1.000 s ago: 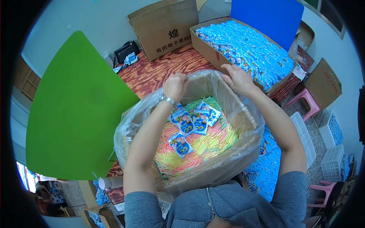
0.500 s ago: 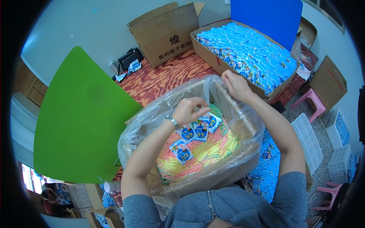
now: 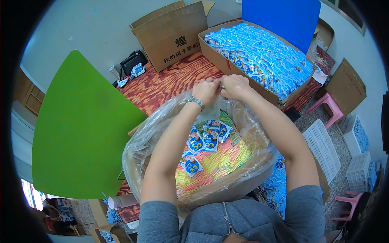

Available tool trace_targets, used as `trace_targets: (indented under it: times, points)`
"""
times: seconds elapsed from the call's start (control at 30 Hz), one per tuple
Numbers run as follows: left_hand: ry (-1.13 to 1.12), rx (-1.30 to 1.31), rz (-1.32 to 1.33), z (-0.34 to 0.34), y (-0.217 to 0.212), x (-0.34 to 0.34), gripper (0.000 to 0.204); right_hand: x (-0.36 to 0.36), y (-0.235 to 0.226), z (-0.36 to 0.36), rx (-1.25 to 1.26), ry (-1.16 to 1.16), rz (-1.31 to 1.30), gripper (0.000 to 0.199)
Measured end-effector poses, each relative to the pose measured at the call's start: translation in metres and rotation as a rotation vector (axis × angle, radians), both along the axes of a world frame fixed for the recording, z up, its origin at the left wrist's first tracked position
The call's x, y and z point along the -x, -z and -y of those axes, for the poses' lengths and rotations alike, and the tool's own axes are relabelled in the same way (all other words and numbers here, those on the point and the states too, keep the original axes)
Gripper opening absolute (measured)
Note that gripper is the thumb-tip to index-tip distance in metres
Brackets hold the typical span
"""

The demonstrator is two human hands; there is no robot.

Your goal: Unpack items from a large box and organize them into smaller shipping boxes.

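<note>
A clear plastic liner bag point(image 3: 139, 156) lines an open cardboard box in front of me and hangs over its rim. In the box lie thin pink, yellow and green sticks point(image 3: 221, 164). Several small blue-and-white packets point(image 3: 210, 137) rest on top of them. My left hand point(image 3: 206, 90), with a metal watch on its wrist, is closed at the far rim, gripping the liner's edge. Right beside it, my right hand point(image 3: 235, 86) is closed on the same edge. The fingertips of both hands nearly meet, and the plastic between them is partly hidden.
A large carton point(image 3: 227, 60) full of blue packets stands at the back right, by a blue board point(image 3: 279, 20). A green board point(image 3: 81, 133) rises at the left. Behind are a brown carton point(image 3: 172, 38) and a black bag point(image 3: 133, 61). Pink stools point(image 3: 330, 107) and white baskets stand right.
My left hand has moved from above the packets up to the far rim. My right hand has slid left along the rim to meet it, and the liner's far edge is drawn up there.
</note>
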State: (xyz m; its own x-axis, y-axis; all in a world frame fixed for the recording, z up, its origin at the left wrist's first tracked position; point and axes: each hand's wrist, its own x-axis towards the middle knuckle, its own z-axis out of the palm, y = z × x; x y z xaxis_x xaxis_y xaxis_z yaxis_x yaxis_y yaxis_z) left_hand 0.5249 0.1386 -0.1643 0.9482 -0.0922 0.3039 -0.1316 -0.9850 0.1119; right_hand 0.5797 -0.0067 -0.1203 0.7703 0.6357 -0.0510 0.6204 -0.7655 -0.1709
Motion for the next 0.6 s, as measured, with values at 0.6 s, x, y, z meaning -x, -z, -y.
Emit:
trace_targets:
  times: [0.6]
  points:
    - [0.167,-0.203,0.288,-0.036,0.028,0.007,0.015,-0.017,0.046,-0.001,-0.456,-0.321,-0.094,0.025]
